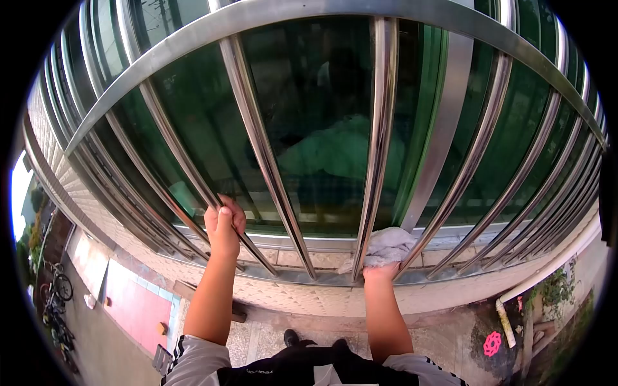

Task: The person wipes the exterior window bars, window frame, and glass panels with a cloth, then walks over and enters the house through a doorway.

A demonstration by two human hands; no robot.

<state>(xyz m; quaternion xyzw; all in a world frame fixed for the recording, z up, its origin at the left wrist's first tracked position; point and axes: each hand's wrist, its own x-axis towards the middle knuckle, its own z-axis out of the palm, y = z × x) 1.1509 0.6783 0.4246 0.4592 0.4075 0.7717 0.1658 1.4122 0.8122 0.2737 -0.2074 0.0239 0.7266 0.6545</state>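
My left hand point(224, 222) is wrapped round one of the upright metal bars point(187, 157) of the window grille, left of the middle. Between two bars, low on the right, my right hand point(381, 271) reaches in with a greyish-white cloth point(390, 246). The cloth lies bunched over the fingers, mostly hiding them, close to the tiled sill point(331, 259) and the foot of a bar. Behind the bars stands a green-tinted window point(309, 128) with a reflection in it.
A curved metal crossbar point(309, 14) spans the top. Below are a bottom rail point(335, 279) and a tiled wall point(309, 297). Bicycles point(56, 309) stand at the far left. A white pipe point(505, 321) and a pink flower-shaped thing point(492, 343) are at the lower right.
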